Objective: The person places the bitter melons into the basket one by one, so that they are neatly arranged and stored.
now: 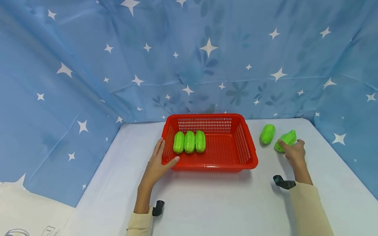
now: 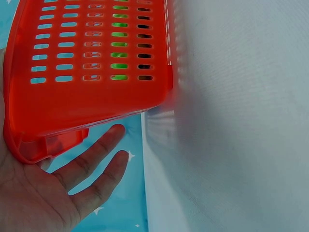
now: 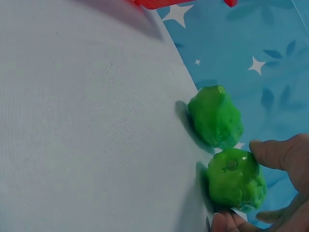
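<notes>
A red plastic basket [image 1: 212, 166] stands on the table, with three ribbed green gourds [image 1: 189, 142] side by side in its left part. My left hand [image 1: 157, 165] rests at its near left corner, thumb over the front rim and fingers spread along the left side. In the left wrist view two fingers [image 2: 99, 191] extend loosely below the basket's perforated wall [image 2: 91, 99]. On the right, my right hand [image 1: 293, 154] holds a green gourd [image 1: 288, 137] between thumb and fingers. The right wrist view shows the thumb at one side of this gourd [image 3: 236, 181] and fingertips at the other.
Another green gourd [image 1: 267, 134] lies between the basket and the held one. A white cloth covers the table [image 1: 206, 203]. Blue star-patterned fabric [image 1: 206, 72] hangs right behind the table's far edge and along both sides.
</notes>
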